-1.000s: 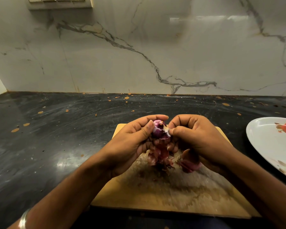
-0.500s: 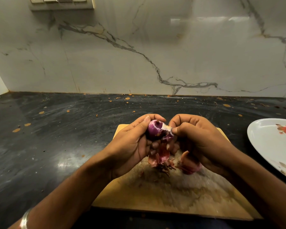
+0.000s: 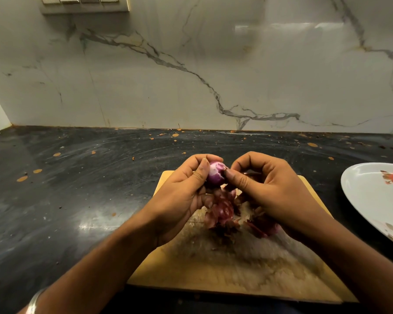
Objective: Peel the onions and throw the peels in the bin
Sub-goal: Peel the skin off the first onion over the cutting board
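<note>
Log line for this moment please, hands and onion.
left hand: grips onion | right hand: thumb and finger pinch at onion's side | peels: heaped on cutting board | bin: not in view

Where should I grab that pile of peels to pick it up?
Pinch the peels low down, near the board, coming from the front edge. They are thin, loose, curled flakes, so scooping under the heap probably gathers more than grabbing the top. Both hands are busy on the onion above.
</note>
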The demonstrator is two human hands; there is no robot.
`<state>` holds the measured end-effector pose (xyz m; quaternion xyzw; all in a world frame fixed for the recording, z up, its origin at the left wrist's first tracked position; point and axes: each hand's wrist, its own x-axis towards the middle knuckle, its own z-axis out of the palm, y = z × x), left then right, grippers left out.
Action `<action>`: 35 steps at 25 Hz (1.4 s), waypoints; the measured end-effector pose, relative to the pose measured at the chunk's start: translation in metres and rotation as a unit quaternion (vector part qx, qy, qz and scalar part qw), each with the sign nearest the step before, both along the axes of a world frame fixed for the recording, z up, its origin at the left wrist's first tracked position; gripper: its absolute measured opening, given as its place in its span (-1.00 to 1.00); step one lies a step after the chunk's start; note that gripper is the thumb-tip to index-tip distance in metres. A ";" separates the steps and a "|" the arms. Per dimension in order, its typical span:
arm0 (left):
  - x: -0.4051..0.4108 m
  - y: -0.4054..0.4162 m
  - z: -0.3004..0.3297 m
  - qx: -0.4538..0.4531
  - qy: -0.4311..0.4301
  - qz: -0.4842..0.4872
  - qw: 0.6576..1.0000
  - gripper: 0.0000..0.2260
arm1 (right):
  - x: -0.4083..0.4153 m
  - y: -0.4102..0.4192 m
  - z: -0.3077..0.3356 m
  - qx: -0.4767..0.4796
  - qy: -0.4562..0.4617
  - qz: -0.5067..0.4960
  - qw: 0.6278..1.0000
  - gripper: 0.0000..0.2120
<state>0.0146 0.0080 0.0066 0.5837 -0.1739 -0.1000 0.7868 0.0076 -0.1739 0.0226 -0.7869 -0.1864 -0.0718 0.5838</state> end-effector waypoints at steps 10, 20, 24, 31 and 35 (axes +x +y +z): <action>0.001 0.002 0.002 0.009 -0.025 0.012 1.000 -0.67 | 0.000 0.001 0.000 0.059 0.008 0.003 0.998 -0.90; -0.002 -0.001 0.001 0.025 -0.004 0.003 1.000 -0.61 | 0.002 0.000 -0.004 0.017 0.014 0.014 1.000 -0.90; 0.002 0.002 0.002 0.012 0.006 0.012 1.000 -0.63 | 0.002 0.000 -0.004 0.039 0.013 0.032 0.999 -0.92; 0.003 0.003 0.002 -0.039 0.041 -0.018 0.998 -0.68 | -0.002 -0.001 0.001 0.055 0.000 0.013 0.998 -0.88; 0.003 0.003 0.002 -0.018 0.037 0.000 0.999 -0.65 | -0.001 -0.003 0.000 0.065 -0.009 -0.008 0.998 -0.84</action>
